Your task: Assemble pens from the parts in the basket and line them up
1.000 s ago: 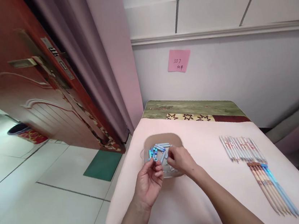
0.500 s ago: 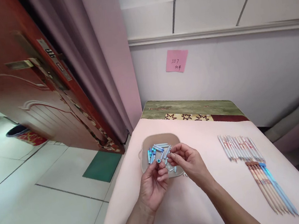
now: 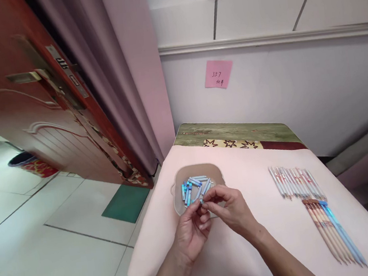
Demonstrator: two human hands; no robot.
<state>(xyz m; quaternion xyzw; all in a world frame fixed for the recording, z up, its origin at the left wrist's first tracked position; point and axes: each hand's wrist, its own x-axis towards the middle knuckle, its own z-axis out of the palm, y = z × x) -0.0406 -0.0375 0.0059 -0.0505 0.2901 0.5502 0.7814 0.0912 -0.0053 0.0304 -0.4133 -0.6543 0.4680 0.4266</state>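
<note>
A beige bin (image 3: 177, 174) on the pink-covered table holds several short blue and light-blue pieces (image 3: 196, 181). My left hand (image 3: 193, 233) is at the bin's front edge, its thumb and finger pinching a small blue piece. Fingertip to fingertip with it, my right hand (image 3: 231, 206) is closed at the same spot; what it grips is too small to make out. At the right lies a row of thin light pens (image 3: 297, 182) with reddish marks. Below that row are several brown-capped pens (image 3: 324, 228) and blue ones (image 3: 343, 230).
The table's green patterned end (image 3: 236, 127) meets the wall, where a pink note (image 3: 218, 74) is stuck. To the left are a red-brown door (image 3: 51, 127), a purple curtain, a green mat (image 3: 127, 204) and a floor bin (image 3: 33, 164).
My right hand has come in against my left fingertips, where the two were apart before. The small blue piece in my left hand is now mostly covered by fingers.
</note>
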